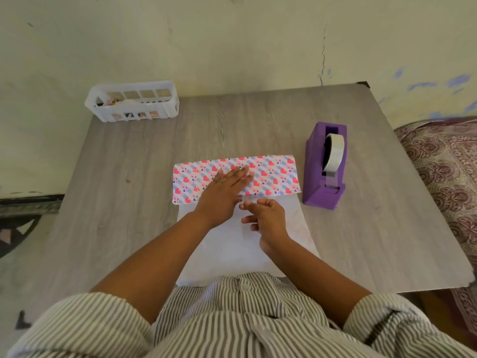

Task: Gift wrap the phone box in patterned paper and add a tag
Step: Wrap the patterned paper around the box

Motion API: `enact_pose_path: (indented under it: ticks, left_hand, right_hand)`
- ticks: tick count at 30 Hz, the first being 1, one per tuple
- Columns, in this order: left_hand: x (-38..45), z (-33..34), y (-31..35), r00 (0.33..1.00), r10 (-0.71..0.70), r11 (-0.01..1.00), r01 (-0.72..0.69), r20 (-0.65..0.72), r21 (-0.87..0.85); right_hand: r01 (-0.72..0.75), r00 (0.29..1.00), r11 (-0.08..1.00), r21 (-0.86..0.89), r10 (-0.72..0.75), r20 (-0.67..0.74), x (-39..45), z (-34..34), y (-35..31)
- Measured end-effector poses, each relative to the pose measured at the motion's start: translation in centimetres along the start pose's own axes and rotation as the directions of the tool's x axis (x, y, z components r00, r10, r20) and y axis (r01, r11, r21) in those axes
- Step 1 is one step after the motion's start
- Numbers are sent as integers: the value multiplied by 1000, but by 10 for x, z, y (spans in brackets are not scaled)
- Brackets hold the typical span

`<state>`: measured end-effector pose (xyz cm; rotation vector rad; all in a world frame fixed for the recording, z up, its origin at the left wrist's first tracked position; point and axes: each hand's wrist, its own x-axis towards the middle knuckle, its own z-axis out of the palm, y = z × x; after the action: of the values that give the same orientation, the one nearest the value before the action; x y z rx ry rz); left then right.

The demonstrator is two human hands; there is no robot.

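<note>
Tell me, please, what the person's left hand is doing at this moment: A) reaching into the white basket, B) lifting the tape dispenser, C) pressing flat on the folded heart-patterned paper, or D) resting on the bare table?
C: the left hand lies with straight fingers flat on the patterned paper, away from the purple tape dispenser and the white basket.

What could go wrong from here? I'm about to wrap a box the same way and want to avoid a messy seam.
The left hand alone presses the patterned flap flat; lifting it may let the fold spring open.

The right hand hovers at the flap's edge, seemingly pinching a small piece of tape; it could land crooked or stick to the fingers.

The white paper overhangs the table's near edge, so it may shift.
</note>
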<state>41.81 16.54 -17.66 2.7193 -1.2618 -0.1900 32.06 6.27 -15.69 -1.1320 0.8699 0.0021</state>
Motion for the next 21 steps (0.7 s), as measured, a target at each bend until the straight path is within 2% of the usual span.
enact_pose_path:
  ticks: [13,21]
  left_hand:
    - [3,0,0,1000,6,999,-7,-8,-48]
    - [3,1,-1,1000,6,999,-7,-8,-53]
  right_hand:
    - [35,994,998,61,-29,-101,14,9,2]
    - [63,988,997,41,-56,-141,21,11,9]
